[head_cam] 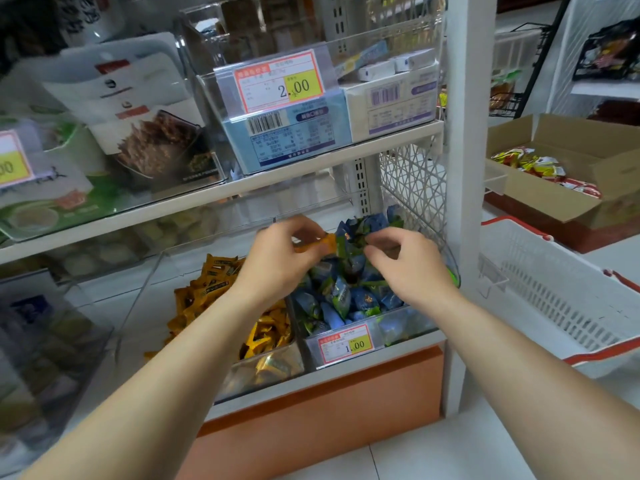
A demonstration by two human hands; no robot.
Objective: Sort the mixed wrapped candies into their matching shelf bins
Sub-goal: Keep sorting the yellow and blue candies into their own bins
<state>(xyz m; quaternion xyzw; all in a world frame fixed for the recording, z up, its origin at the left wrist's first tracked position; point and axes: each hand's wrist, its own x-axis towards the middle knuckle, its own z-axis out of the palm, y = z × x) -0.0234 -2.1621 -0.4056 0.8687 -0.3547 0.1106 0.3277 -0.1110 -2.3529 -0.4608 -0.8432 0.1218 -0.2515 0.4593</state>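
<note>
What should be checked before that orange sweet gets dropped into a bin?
1. Left hand has a grip on the orange candy: ok.
2. Candy is over its matching bin: not ok, it hangs above the blue-green bin.
3. Orange bin is next door on the left and open on top: ok.
4. Right hand holds a candy: cannot tell, its fingers curl into the pile.

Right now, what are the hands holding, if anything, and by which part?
The left hand pinches an orange candy by one end; the other end sticks out. Whether the right hand, curled over the blue candies, grips one cannot be told.
</note>
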